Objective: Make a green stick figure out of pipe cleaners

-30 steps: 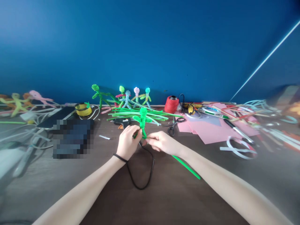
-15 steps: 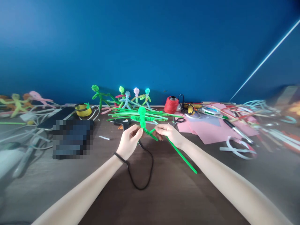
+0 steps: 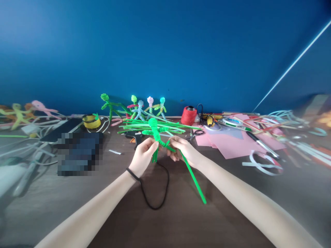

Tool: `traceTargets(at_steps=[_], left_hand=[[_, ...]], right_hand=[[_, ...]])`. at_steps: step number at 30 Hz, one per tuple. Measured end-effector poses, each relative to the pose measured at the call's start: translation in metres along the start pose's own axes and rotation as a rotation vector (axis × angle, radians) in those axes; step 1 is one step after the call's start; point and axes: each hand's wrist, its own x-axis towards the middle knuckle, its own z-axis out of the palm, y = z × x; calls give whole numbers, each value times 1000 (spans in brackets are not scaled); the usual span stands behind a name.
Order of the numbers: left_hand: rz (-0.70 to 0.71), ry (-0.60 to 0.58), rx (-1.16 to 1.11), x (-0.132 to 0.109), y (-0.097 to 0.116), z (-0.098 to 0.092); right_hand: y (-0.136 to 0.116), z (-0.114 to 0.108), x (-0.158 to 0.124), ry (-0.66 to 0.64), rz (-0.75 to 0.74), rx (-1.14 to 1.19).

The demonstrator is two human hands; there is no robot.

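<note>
A bright green pipe cleaner figure [image 3: 156, 132], with a wrapped head, body and arms, is held up over the table. My left hand [image 3: 144, 154] pinches it at the lower body, thumb on top. One green leg hangs down beside those fingers, and the other slants toward my right hand [image 3: 182, 150]. That hand's fingers are closed on a long green pipe cleaner [image 3: 192, 177] at the slanted leg; its free end trails down toward me. Part of the strand is hidden by the fingers. Behind the figure lies a pile of green pipe cleaners [image 3: 181, 128].
A glue gun [image 3: 136, 137] with a black cord lies just behind my left hand. Finished figures [image 3: 140, 109] stand along the blue wall. Red thread spool [image 3: 188, 116], scissors [image 3: 198, 132] and pink paper [image 3: 227, 146] are right; a dark pixelated object [image 3: 81, 153] is left.
The figure has tilted to the left, and a hanging leg now shows below it. My right hand has shifted slightly left, and the strand's free end has swung down and left.
</note>
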Motion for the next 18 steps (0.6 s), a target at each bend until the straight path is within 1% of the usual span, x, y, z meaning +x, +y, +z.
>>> traceTargets(at_steps=[3,5,8,12,15,18], left_hand=[[8,29,25,1,-2,0],[-7,25,-18,0,-1,1],[-88,-14,-173,-1,0,3],[-228,-64,-397,-1,-2,4],[-249,-62,-486,0,-4,4],[-292,-51,-469,1,-3,4]], right_hand=[[-1,2,0,74,-11,57],[-1,3,1,106,-25,47],[-3,4,0,117,-63,-29],[-5,6,-3,177,-96,-174],[-5,7,-5,171,-102,-242],[-4,6,-5,126,-98,-284]])
